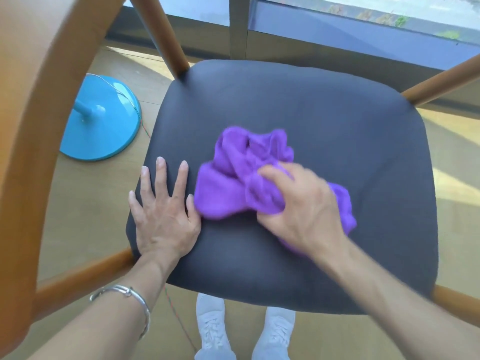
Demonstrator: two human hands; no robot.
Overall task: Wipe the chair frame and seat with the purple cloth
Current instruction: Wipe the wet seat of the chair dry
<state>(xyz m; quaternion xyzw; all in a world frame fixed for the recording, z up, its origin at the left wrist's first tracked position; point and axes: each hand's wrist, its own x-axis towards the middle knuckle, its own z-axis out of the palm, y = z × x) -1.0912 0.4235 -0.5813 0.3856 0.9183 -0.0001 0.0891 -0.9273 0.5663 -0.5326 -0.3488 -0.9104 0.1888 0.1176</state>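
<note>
A dark grey padded seat fills the middle of the head view, held in a curved orange-brown wooden chair frame. A crumpled purple cloth lies on the seat near its centre. My right hand is shut on the cloth's near side and presses it against the seat; the hand is motion-blurred. My left hand rests flat on the seat's left front part, fingers spread, just left of the cloth. A silver bracelet sits on my left wrist.
A round turquoise stand base sits on the wooden floor left of the seat, with a thin wire running from it under the chair. White shoes show below the seat's front edge. A glass wall with a dark frame lies beyond the chair.
</note>
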